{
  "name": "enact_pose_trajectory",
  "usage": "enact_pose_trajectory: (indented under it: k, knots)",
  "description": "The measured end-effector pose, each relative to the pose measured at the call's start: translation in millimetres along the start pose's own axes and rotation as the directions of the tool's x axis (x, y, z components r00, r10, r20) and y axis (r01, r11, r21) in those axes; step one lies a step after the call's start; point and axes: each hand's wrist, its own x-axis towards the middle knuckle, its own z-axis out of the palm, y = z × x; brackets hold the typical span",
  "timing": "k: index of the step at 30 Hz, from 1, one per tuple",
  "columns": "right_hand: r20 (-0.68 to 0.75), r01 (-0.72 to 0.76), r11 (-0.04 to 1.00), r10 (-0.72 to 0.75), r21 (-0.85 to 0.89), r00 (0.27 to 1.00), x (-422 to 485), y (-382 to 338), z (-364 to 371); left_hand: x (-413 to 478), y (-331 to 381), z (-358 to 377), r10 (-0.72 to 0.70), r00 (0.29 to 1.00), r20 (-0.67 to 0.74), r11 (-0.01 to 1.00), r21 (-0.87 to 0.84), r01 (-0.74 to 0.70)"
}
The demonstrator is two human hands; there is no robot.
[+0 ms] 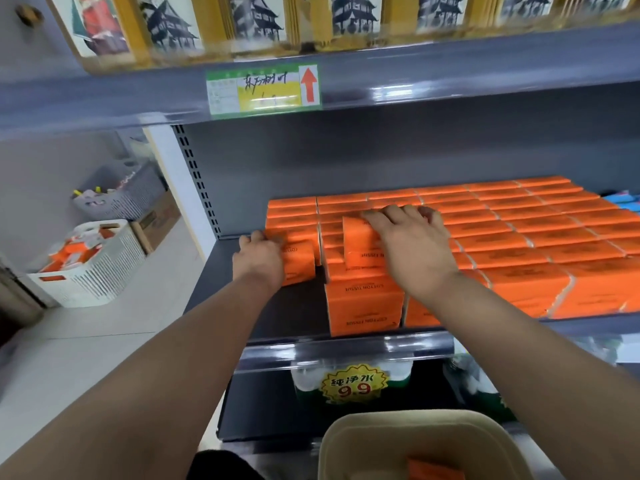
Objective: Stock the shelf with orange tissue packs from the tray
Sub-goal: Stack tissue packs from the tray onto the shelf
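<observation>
Head view: orange packs (519,237) crowd shelf (294,313); white basket (114,265) stands left.

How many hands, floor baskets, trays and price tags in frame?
Hands: 2, left hand and right hand
Floor baskets: 2, white basket and grey basket
Trays: 1, beige tray
Price tags: 2, green tag and yellow tag
Total: 7
</observation>
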Motion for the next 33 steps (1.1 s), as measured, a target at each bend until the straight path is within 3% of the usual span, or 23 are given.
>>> enact_pose_trajectory:
  k: [5,11,19,27,33]
  knots:
    - [-0.134,0.023,1.000,-0.022,0.008,0.991,-6,1,16,18,14,5,-0.002,0.998,-0.066,0.990,-0.140,-0.007]
    - [-0.058,0.003,1.000,-0.003,0.007,0.998,1,-11,1,5,-1,2,-0.047,0.982,-0.185,0.950,-0.311,-0.013]
    - [-0.039,0.113,0.956,-0.106,0.272,0.994,48,-98,-11,-31,-58,-25,-0.107,0.963,-0.247,0.886,-0.464,-0.020]
    - [0.335,0.058,0.960,-0.151,0.273,0.930,48,-128,31,-48,-72,6,-0.035,0.999,0.031,0.887,-0.459,0.045]
    - [0.325,0.089,0.986,-0.132,0.144,0.936,43,-126,46,-46,-54,27,0.026,0.992,0.121,0.878,-0.477,0.035]
